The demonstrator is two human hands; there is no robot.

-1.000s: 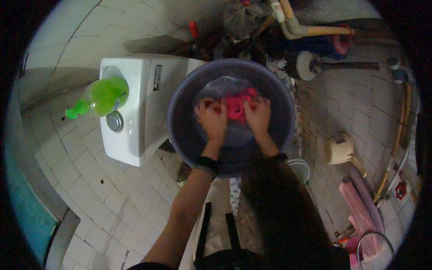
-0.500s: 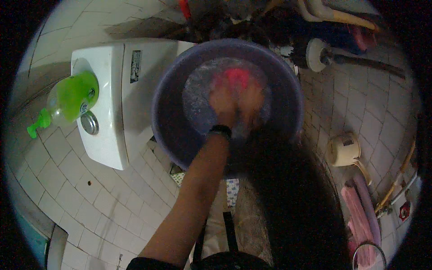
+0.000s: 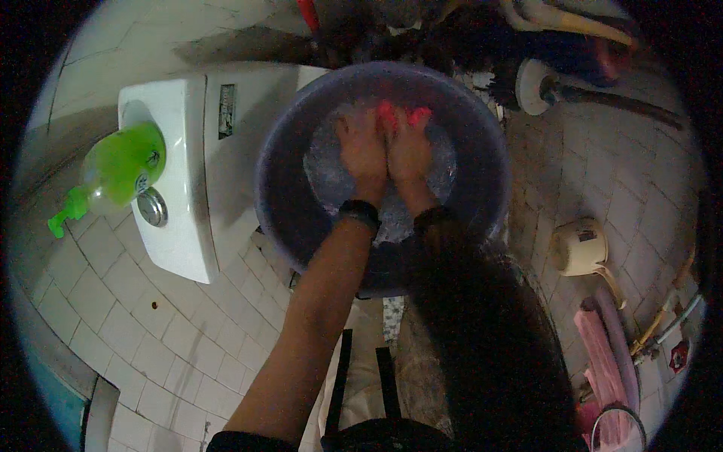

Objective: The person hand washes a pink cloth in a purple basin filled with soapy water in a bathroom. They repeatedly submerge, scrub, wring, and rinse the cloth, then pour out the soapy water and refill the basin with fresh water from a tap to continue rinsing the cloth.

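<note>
Bright pink cloth [image 3: 419,116] lies in the cloudy, sudsy water of a large purple-grey basin [image 3: 269,181]. Side by side inside the basin, both my hands press on it. My right hand [image 3: 409,154] is closed on the cloth, with pink showing around its fingers. Close beside it, my left hand [image 3: 363,157] bears on the cloth's left part; its fingertips are blurred and partly under the water. A dark band circles my left wrist, and a dark sleeve covers my right arm. The cloth's underside is hidden.
Left of the basin stands a white toilet tank [image 3: 177,248] with a green pump bottle [image 3: 124,166] lying on it. On the right are a cream dipper [image 3: 580,248], a toilet brush [image 3: 535,87] and a folded pink cloth [image 3: 602,354]. Dark clutter fills the far side.
My hands have shifted slightly within the basin, the right one moving back toward me and showing more plainly. The pink cloth now shows farther right, beside my right fingers.
</note>
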